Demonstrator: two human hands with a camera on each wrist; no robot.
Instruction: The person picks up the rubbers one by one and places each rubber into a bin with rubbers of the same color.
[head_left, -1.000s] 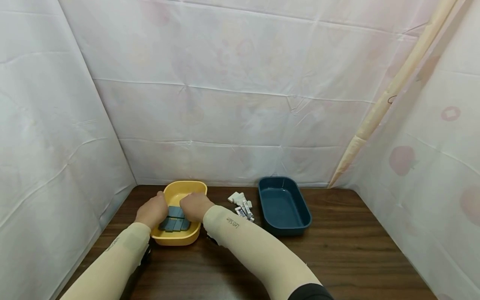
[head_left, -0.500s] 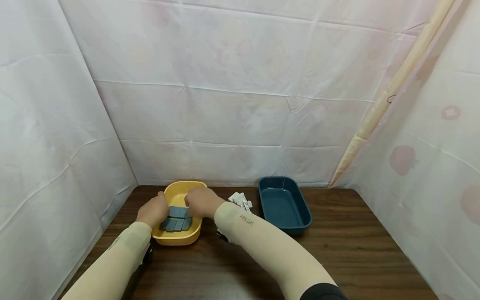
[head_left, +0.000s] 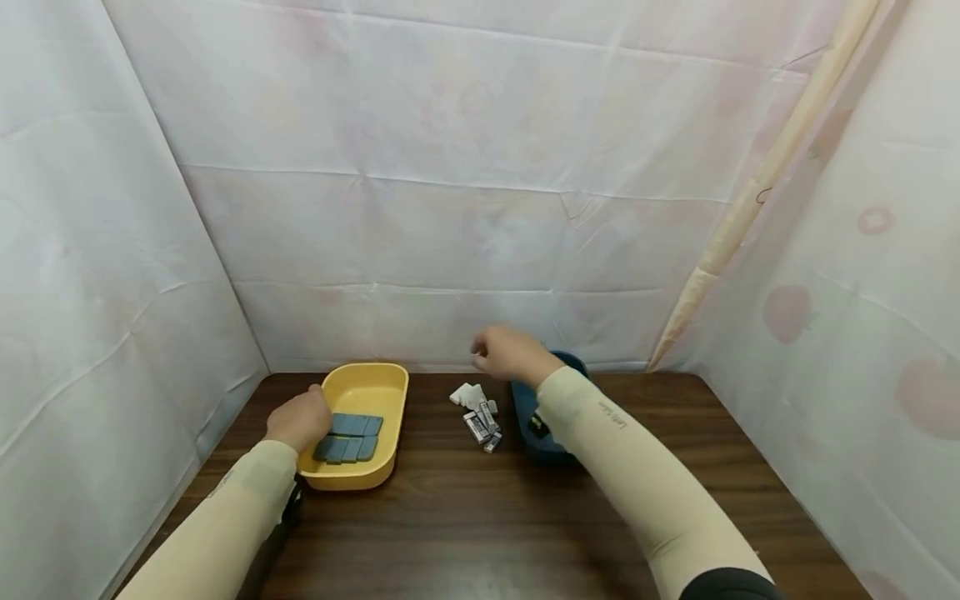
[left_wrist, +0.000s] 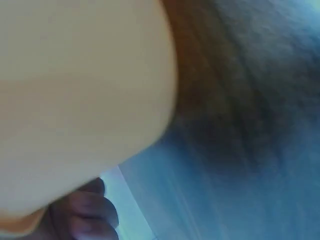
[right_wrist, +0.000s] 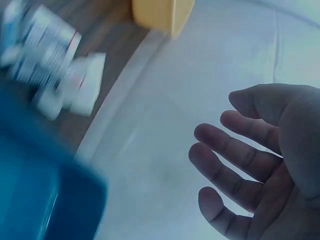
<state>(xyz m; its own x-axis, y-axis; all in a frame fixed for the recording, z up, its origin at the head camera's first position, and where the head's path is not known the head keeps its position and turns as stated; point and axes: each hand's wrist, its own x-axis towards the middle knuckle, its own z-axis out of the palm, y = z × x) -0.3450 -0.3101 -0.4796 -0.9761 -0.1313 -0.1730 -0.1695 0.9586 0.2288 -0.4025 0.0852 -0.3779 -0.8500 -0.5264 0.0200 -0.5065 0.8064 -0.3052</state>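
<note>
My left hand (head_left: 298,419) grips the left rim of a yellow plastic basin (head_left: 390,454). Inside that basin, flat blue-grey rectangular pieces (head_left: 348,450) lie in two rows. My right hand (head_left: 513,353), its fingers loosely spread with nothing between them in the right wrist view, hovers over the far left side of a dark blue basin (head_left: 522,408); its forearm hides much of that basin. Between the basins lies a small pile of white pieces with printed labels (head_left: 482,423). The left wrist view is blurred and shows only a few curled fingers (left_wrist: 92,215).
Both basins stand on a dark brown wooden table (head_left: 450,533). White cloth walls (head_left: 420,233) close off the back and both sides. A pale wrapped pole (head_left: 738,225) slants along the back right corner.
My right hand has left the yellow basin and moved right, up above the blue basin. More of the white pile now shows. The left hand stays at the yellow rim.
</note>
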